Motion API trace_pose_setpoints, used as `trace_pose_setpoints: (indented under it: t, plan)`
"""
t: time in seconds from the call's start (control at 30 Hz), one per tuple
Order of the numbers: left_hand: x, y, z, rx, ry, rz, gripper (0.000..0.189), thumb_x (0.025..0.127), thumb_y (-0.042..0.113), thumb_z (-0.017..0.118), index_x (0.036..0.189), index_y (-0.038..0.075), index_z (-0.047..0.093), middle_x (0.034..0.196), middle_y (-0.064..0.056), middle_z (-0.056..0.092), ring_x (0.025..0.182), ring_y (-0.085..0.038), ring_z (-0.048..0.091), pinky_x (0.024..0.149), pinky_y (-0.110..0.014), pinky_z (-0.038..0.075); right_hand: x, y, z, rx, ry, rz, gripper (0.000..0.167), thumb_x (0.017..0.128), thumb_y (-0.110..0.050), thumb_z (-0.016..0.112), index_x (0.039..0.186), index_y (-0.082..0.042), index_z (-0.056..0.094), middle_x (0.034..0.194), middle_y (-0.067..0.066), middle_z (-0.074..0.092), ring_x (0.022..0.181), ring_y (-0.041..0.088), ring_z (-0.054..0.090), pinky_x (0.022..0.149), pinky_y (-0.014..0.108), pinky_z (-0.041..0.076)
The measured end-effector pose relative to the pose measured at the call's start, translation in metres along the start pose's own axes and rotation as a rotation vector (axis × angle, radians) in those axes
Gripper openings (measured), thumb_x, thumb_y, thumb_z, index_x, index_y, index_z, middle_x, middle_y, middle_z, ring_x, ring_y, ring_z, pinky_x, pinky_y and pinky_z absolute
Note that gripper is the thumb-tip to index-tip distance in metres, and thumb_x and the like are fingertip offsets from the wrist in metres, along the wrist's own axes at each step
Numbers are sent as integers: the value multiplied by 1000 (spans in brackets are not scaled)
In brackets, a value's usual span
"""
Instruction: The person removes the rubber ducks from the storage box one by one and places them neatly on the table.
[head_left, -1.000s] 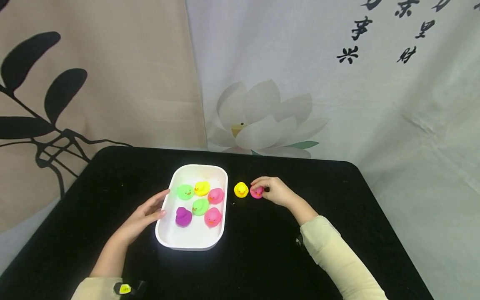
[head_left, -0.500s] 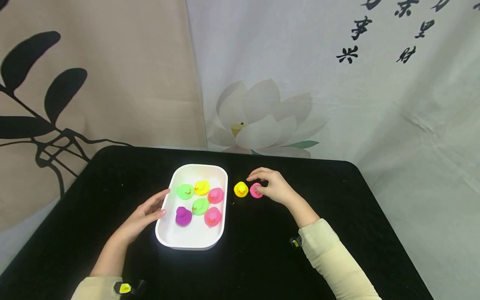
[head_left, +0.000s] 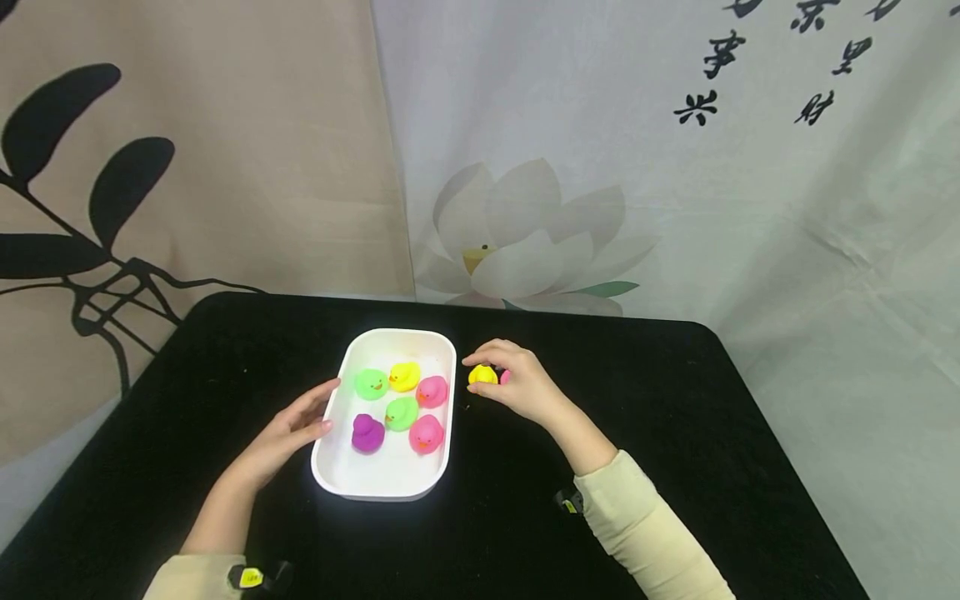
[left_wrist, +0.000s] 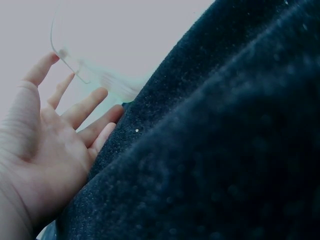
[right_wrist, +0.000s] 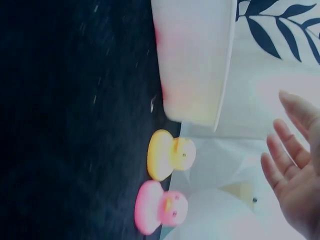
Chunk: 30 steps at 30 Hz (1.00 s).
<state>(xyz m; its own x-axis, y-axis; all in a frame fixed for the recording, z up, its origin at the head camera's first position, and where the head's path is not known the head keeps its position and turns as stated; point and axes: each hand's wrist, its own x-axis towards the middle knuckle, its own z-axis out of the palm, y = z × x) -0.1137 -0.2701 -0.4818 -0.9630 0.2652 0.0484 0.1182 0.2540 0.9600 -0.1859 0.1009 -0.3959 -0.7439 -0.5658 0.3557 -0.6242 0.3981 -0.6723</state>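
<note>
My left hand (head_left: pixel 288 429) rests with extended fingers against the left side of a white tray (head_left: pixel 367 479); in the left wrist view, fingertips touch the tray's edge. On the black cloth right of the tray sit two rubber ducks, a yellow duck (right_wrist: pixel 161 155) and a pink duck (right_wrist: pixel 150 207), side by side. My right hand (head_left: pixel 525 387) hovers over them, thumb and fingers spread either side of the yellow duck in the head view. The right wrist view shows those fingers apart from both ducks. Behind the hand the pink duck is mostly hidden.
Inside the tray lie a purple duck (head_left: pixel 367 433), a yellow duck (head_left: pixel 405 377), two green ducks and two pink ducks. A black cloth (head_left: pixel 525 517) covers the table. Printed fabric (head_left: pixel 300 167) hangs behind its far edge.
My right hand has let go of the pink duck and moved left over the yellow duck. The left hand and the tray stay in place.
</note>
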Motion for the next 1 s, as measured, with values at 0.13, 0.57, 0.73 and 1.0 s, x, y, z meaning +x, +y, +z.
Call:
trace_pose_setpoints:
  t: [0.13,0.57,0.73,1.0]
  plan:
    - [0,0,0,-3,2,2,59,94,15,56,149,13,32,146,-19,36,125,-45,42,93,-61,40,1,-8,9,20,-31,19,35,79,-13,80,112,-11,69,109,-1,63,99,16,54,80,39,54]
    - [0,1,0,-6,3,-6,60,94,17,57,149,13,32,147,-19,36,124,-44,43,93,-59,42,-2,-29,33,-167,-152,5,45,72,-25,85,113,-13,70,109,-2,63,97,12,50,72,24,52]
    - [0,2,0,-9,2,-6,60,94,16,57,149,12,32,147,-18,35,124,-44,43,93,-59,42,-2,-36,41,-258,-204,67,42,74,-30,84,112,-18,72,111,-6,63,100,11,49,76,23,49]
    - [0,1,0,-7,1,7,60,93,14,57,148,10,32,147,-19,36,124,-44,43,93,-58,42,-1,-36,54,-331,-242,95,44,71,-35,85,111,-22,72,112,-7,64,100,11,49,83,29,46]
